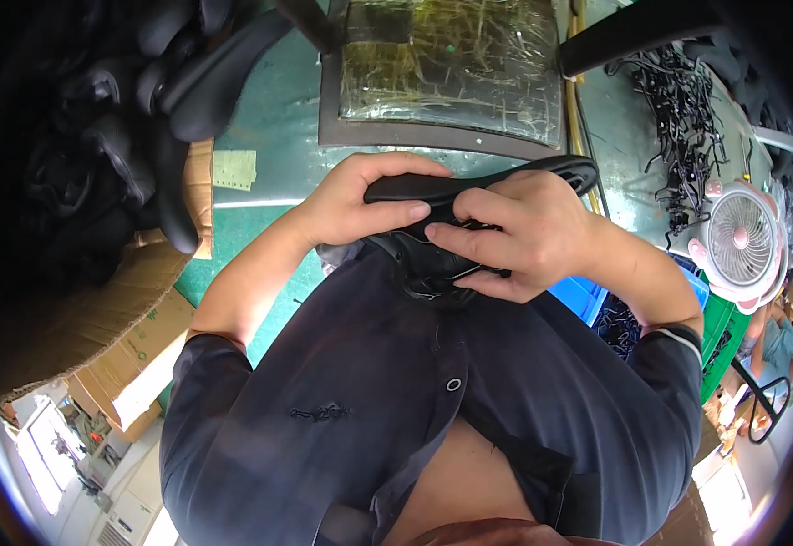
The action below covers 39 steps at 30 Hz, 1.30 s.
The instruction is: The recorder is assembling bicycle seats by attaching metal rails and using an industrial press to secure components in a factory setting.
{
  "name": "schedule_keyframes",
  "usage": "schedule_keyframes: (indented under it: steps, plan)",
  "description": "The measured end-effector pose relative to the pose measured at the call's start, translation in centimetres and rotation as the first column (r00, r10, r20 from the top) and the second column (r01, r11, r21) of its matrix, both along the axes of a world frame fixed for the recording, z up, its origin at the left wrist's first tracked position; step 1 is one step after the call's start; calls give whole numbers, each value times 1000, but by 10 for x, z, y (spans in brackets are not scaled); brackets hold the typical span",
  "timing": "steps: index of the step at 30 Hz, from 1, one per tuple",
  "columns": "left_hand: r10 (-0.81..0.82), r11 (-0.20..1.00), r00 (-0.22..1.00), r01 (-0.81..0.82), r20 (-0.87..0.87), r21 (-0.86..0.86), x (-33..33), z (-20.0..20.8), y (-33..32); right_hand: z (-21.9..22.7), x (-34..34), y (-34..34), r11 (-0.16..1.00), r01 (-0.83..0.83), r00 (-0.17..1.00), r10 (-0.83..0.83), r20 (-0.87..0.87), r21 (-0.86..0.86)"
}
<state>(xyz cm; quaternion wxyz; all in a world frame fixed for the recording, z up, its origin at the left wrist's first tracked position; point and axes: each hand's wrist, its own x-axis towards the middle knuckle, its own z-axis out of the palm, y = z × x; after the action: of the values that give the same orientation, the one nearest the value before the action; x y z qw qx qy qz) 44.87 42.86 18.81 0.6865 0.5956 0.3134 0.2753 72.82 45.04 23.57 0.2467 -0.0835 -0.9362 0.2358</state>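
Observation:
A black bicycle saddle (556,169) is held close against my chest, its long edge running left to right with its underside partly toward me. My left hand (374,196) grips its left end, thumb on the near side and fingers over the far side. Bent over the saddle's underside is my right hand (528,232), with thumb and fingers closed at dark parts there. Whatever lies between those right fingertips is hidden or too small to make out. Below the hands, more black material (419,268) of the saddle rests near my shirt.
A large cardboard box (198,196) at the left holds several black saddles (205,96). Ahead stands a dark-framed panel wrapped in clear film (451,68) on the green table (274,109). Black metal pieces (679,118), a pink-and-white fan (738,238) and blue and green crates (724,341) are at the right.

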Motion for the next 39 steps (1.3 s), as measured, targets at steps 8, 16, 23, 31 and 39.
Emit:
schedule_keyframes:
  steps: [8,16,23,31,39]
  plan:
    - [390,920,919,-392,49,17,1,-11,10,22,15,45,962,270,962,-266,-65,43]
    - [804,567,593,-784,36,251,68,-39,54,-67,-14,49,503,840,522,-851,51,-204]
    - [816,196,575,-178,-60,964,79,-44,113,-88,-27,87,425,905,416,-896,-158,-26]
    - [805,204,590,-180,-61,962,70,-46,127,-89,-32,99,431,893,397,-891,-219,-133]
    - [836,220,546,-432,59,874,69,-45,110,-76,-23,85,427,869,402,-904,-146,-250]
